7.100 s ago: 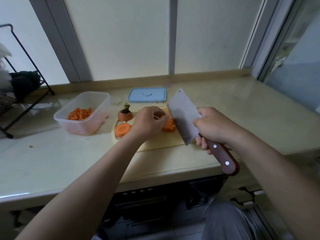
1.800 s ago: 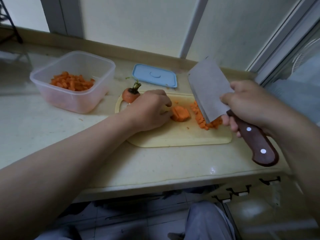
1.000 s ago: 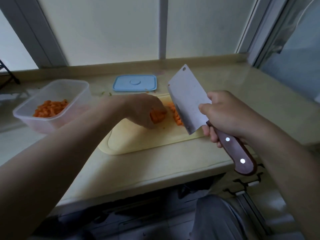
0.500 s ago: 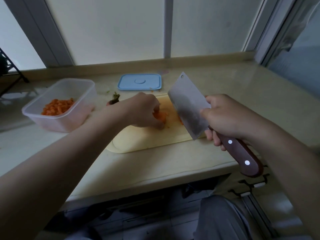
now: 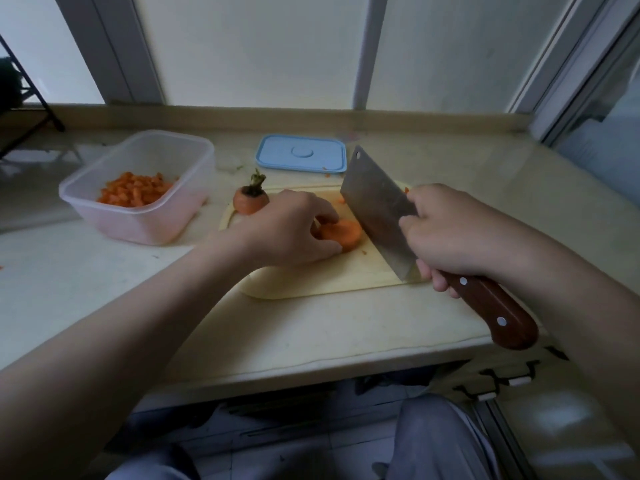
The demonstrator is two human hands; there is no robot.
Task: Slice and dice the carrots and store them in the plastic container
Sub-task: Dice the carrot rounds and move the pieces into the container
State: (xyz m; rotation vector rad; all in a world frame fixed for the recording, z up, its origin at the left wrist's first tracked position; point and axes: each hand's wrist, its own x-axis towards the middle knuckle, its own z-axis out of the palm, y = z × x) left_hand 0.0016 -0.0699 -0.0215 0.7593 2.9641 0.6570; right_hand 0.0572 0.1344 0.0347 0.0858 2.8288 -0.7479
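The thick round orange carrot piece lies on the pale yellow cutting board, and your left hand holds it there with curled fingers. Just at its right side is the wide steel cleaver, tilted over the board; your right hand is closed around its brown wooden handle. A carrot top with green stub stands at the board's far left corner. On the tabletop to the left, the clear plastic container holds small orange carrot cubes, and the light blue lid lies behind the board.
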